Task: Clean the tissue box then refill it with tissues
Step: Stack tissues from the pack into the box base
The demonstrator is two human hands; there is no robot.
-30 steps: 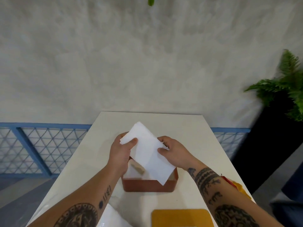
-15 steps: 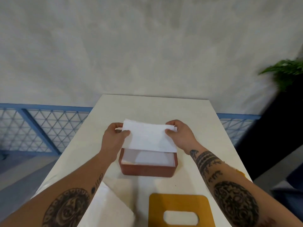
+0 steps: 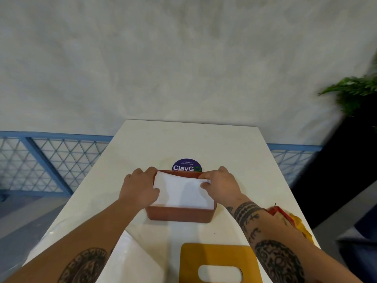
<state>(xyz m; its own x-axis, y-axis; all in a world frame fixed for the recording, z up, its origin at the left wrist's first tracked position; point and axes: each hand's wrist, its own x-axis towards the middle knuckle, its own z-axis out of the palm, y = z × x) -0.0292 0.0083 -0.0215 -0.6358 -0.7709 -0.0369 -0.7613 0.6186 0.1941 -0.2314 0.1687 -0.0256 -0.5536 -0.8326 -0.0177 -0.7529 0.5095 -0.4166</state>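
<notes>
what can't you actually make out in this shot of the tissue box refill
All from the head view:
- How full the tissue box is: the top tissue hides what lies beneath.
- The fingers of the left hand and right hand: they curl out of sight at the box's ends.
- The round sticker: the box's far wall covers its lower part, and the small print is too tiny.
- The yellow lid: cut by the bottom edge.
- The plant: blurred, cut by the right edge.

The white table [image 3: 234, 152] carries the box [image 3: 179, 215] under the fingers [image 3: 206, 176], a sticker [image 3: 186, 168] beyond them, a lid [image 3: 219, 262] nearer.
</notes>
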